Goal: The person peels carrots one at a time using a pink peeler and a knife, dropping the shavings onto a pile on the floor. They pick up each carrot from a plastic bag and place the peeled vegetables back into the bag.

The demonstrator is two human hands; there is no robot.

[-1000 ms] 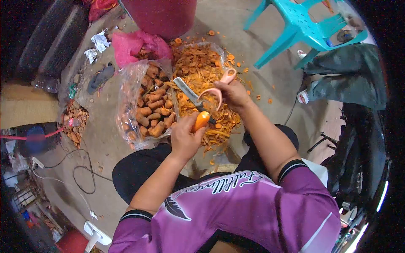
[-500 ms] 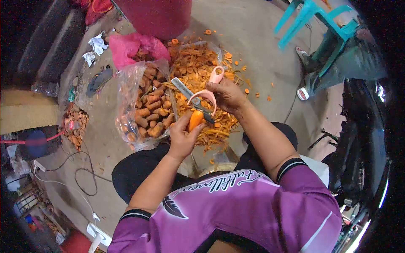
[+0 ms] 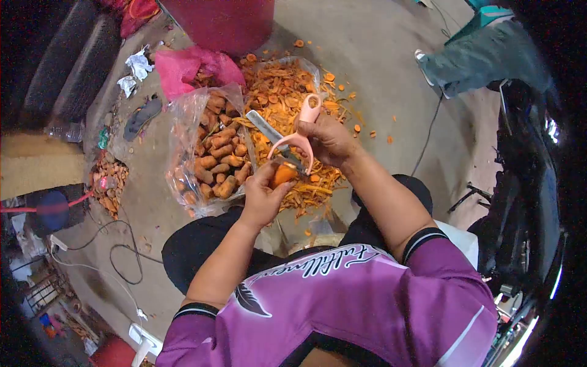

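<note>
My left hand [image 3: 263, 192] has its fingers closed around an orange carrot [image 3: 283, 175]. In my right hand [image 3: 331, 142] is a pink Y-shaped peeler [image 3: 292, 140], with its looped handle pointing up and its forked head right at the carrot's upper end. A knife with a broad pale blade [image 3: 263, 126] slants behind the peeler head, over the heap of peelings [image 3: 275, 92]. Left of the hands, a clear plastic bag [image 3: 181, 144] holds many unpeeled carrots [image 3: 221, 151].
Beyond the heap stand a pink sack [image 3: 199, 67] and a large red tub [image 3: 223, 24]. A dark slipper [image 3: 142, 118] and cables [image 3: 136, 257] lie on the floor at left. At upper right is a person's leg [image 3: 483, 58], near a dark motorcycle [image 3: 526, 183].
The carrot has tilted in my left hand, so its end faces the peeler head. The person at upper right and the teal chair have shifted, with most of the chair now out of view.
</note>
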